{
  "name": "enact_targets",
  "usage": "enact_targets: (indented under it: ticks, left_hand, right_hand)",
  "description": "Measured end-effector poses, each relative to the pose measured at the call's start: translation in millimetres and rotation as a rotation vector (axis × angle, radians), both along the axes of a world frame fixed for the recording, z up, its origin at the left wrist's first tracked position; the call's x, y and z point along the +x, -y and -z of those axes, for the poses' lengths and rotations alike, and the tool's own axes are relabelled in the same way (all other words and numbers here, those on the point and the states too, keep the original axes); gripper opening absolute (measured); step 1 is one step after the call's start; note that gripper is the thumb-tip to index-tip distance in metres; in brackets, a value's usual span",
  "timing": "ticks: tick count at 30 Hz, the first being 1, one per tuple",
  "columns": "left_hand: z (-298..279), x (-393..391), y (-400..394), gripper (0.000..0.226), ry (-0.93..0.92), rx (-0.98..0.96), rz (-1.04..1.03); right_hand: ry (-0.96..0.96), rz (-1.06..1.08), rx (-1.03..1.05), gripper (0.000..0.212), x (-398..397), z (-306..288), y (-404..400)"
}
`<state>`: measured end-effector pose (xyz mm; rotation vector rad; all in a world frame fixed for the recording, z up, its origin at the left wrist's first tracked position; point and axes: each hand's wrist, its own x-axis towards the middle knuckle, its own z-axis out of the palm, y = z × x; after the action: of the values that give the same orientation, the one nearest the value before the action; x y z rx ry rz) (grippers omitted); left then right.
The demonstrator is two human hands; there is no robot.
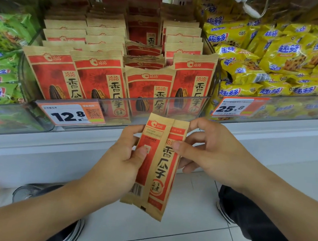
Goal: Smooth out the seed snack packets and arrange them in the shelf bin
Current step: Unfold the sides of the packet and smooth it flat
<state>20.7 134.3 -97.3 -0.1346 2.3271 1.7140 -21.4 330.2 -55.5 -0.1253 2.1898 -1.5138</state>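
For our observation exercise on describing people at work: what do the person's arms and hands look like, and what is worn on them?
Both forearms are bare, with no sleeves in view. The left hand and right hand wear no gloves, and no rings, watch or bracelet show on either. The fingernails are short and unpainted. No markings are visible on either arm.
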Motion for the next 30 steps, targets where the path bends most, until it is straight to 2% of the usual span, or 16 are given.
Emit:
enact_targets:
  ticks: [4,6,9,13,18,26,29,30]
  left_hand:
    - [-3,1,0,0.020,-0.024,-0.036,-0.005]
    - [-5,2,0,0.038,-0.028,-0.077,0.015]
    - [-7,1,1,0.045,-0.022,-0.160,0.050]
    - [-4,-2,4,0.064,-0.031,-0.187,0.071]
    - [-3,-1,2,0.061,0.014,-0.092,0.039]
    - [3,-4,5,0.074,0.002,-0.077,0.098]
    - [-4,-3,2,0.058,-0.045,-0.075,0.084]
    - [-7,-2,1,0.069,-0.050,-0.046,0.076]
  right_hand:
    - [-0.049,-0.116,0.011,0.018,3,5,2]
    - [-0.049,-0.174,-0.002,0.020,6,7,4]
    - [-0.066,-0.225,-0.011,0.024,9,9,6]
    - [-0.081,-0.207,-0.035,0.020,8,8,5]
    - [-0.076,-0.218,-0.050,0.018,7,5,4]
    - [-0.073,-0.182,-0.055,0.017,7,4,3]
    - [-0.075,-0.149,-0.063,0.015,6,4,4]
    - [-0.073,-0.118,-0.064,0.014,5,4,4]
